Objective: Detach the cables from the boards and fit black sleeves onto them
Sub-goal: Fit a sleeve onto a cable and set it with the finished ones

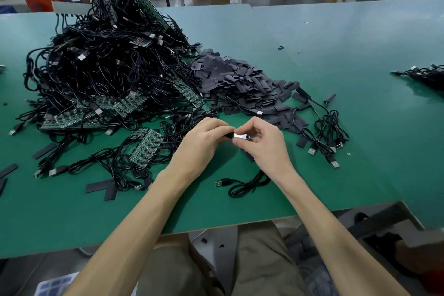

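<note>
My left hand [204, 138] and my right hand [262, 142] meet over the green table [312, 60]. Between their fingertips is a small silver-ended cable end [237, 136]; my left fingers pinch a black sleeve [228, 135] at its left side, my right fingers pinch the metal part. Its black cable [245, 185] trails down under my right wrist to a USB plug. A green board [146, 145] with cables attached lies just left of my left hand. A heap of black sleeves [240, 84] sits behind my hands.
A big tangle of black cables and boards [108, 67] fills the left of the table. Bundled cables [324, 137] lie to the right, more cables [427, 74] at the far right edge. Loose sleeves [103, 187] lie near the front left.
</note>
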Tool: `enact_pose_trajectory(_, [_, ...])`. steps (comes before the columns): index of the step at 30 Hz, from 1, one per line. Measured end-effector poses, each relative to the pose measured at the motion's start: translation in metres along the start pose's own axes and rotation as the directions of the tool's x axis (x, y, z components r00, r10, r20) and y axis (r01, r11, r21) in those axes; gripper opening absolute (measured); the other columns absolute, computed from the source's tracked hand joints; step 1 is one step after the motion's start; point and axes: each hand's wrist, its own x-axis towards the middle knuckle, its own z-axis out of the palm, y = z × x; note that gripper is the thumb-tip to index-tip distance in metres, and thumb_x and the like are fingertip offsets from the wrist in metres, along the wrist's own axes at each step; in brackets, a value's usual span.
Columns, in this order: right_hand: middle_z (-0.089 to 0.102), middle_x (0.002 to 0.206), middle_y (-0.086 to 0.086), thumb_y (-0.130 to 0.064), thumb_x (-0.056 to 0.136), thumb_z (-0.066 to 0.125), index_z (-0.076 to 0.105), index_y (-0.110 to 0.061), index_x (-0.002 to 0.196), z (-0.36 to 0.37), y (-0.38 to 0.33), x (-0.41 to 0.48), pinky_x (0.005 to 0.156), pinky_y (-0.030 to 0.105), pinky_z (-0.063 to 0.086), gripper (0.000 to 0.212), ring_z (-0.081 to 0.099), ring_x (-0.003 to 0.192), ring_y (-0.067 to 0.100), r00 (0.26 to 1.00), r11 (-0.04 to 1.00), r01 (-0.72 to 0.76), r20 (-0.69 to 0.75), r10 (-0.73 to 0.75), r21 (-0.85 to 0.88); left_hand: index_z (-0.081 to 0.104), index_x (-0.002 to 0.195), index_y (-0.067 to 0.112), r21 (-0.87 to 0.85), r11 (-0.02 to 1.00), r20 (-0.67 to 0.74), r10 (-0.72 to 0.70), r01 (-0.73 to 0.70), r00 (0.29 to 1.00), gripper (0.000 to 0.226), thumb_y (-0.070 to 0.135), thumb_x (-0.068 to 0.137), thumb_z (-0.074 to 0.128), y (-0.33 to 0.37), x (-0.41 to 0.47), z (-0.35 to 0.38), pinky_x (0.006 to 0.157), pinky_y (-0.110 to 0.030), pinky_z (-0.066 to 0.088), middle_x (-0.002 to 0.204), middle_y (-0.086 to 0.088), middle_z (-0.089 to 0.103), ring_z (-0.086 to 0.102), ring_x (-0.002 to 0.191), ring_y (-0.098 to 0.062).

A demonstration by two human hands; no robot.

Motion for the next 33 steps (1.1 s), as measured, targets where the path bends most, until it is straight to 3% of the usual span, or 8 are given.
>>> enact_pose_trajectory(2, [0.070, 0.077, -0.003, -0.011, 0.080, 0.084, 0.068, -0.026, 0.079, 0.000, 0.000, 0.000, 0.069, 0.051, 0.056, 0.022, 0.060, 0.067, 0.034, 1.000, 1.000, 0.004, -0.008, -0.004, 0.004, 0.077, 0.110, 0.001, 0.000, 1.000, -0.008, -0.001, 0.001, 1.000, 0.023, -0.001, 0.087, 0.075, 0.000, 0.000, 0.001, 0.083, -0.041, 0.058, 0.102, -0.012, 0.072, 0.067, 0.094, -0.030])
enact_pose_trajectory(6, [0.072, 0.082, -0.005, -0.015, 0.078, 0.088, 0.069, -0.028, 0.090, 0.001, 0.000, 0.000, 0.077, 0.046, 0.060, 0.026, 0.068, 0.078, 0.020, 1.000, 1.000, 0.001, 0.007, -0.001, -0.015, 0.075, 0.113, 0.002, 0.002, 1.000, -0.012, -0.029, 0.029, 0.999, 0.023, 0.007, 0.091, 0.074, -0.001, -0.002, 0.001, 0.084, -0.041, 0.057, 0.105, -0.011, 0.071, 0.067, 0.096, -0.028])
enact_pose_trajectory(10, [0.075, 0.085, -0.003, -0.024, 0.079, 0.089, 0.067, -0.026, 0.099, 0.002, 0.000, 0.001, 0.072, 0.035, 0.060, 0.029, 0.070, 0.075, 0.020, 0.999, 0.999, -0.042, 0.009, 0.042, 0.016, 0.074, 0.117, 0.002, -0.037, 0.997, -0.023, -0.073, 0.072, 0.997, 0.024, 0.007, 0.093, 0.071, -0.003, -0.001, 0.001, 0.089, -0.042, 0.055, 0.109, -0.010, 0.070, 0.065, 0.100, -0.029])
enact_pose_trajectory(14, [0.076, 0.083, -0.001, -0.019, 0.097, 0.071, 0.070, -0.017, 0.098, 0.002, -0.001, 0.002, 0.063, 0.026, 0.058, 0.004, 0.074, 0.076, 0.017, 0.997, 0.994, -0.056, -0.041, 0.060, 0.094, 0.075, 0.116, 0.004, -0.050, 0.992, -0.071, -0.122, 0.119, 0.990, 0.025, 0.002, 0.091, 0.073, -0.006, 0.001, 0.000, 0.092, -0.035, 0.052, 0.110, -0.007, 0.069, 0.064, 0.101, -0.025])
enact_pose_trajectory(21, [0.077, 0.083, 0.007, -0.005, 0.096, 0.070, 0.072, -0.010, 0.095, -0.001, -0.002, 0.002, 0.063, 0.026, 0.056, 0.005, 0.070, 0.071, 0.014, 0.998, 0.992, -0.060, 0.003, 0.060, 0.110, 0.077, 0.111, 0.009, -0.058, 0.994, -0.080, -0.093, 0.089, 0.992, 0.021, 0.005, 0.091, 0.074, -0.010, 0.001, 0.001, 0.093, -0.027, 0.046, 0.107, -0.004, 0.066, 0.059, 0.102, -0.023])
enact_pose_trajectory(27, [0.075, 0.076, 0.006, -0.005, 0.091, 0.075, 0.073, -0.009, 0.093, -0.003, 0.001, 0.003, 0.063, 0.025, 0.056, 0.005, 0.071, 0.069, 0.015, 0.998, 0.989, -0.058, 0.006, 0.058, 0.136, 0.076, 0.115, 0.010, -0.128, 0.991, -0.040, -0.040, 0.035, 0.998, 0.025, 0.004, 0.090, 0.074, -0.011, 0.001, 0.001, 0.090, -0.035, 0.053, 0.108, -0.003, 0.065, 0.062, 0.101, -0.020])
enact_pose_trajectory(29, [0.075, 0.075, 0.006, -0.007, 0.090, 0.077, 0.073, -0.010, 0.092, -0.003, 0.001, 0.003, 0.062, 0.024, 0.055, 0.005, 0.072, 0.069, 0.015, 0.998, 0.984, -0.064, 0.005, 0.064, 0.166, 0.074, 0.116, 0.012, -0.303, 0.940, -0.028, -0.175, 0.158, 0.984, 0.031, 0.003, 0.086, 0.078, -0.013, 0.004, 0.000, 0.089, -0.030, 0.054, 0.107, 0.000, 0.070, 0.066, 0.099, -0.013])
enact_pose_trajectory(33, [0.076, 0.080, 0.009, -0.010, 0.089, 0.079, 0.074, -0.011, 0.090, -0.003, 0.002, 0.003, 0.063, 0.026, 0.056, 0.005, 0.075, 0.075, 0.019, 0.998, 0.982, -0.063, 0.029, 0.059, 0.178, 0.071, 0.116, 0.003, -0.741, 0.563, 0.118, -0.426, 0.365, 0.897, 0.032, 0.000, 0.085, 0.078, -0.019, 0.006, -0.006, 0.077, -0.028, 0.056, 0.102, -0.013, 0.076, 0.071, 0.077, -0.020])
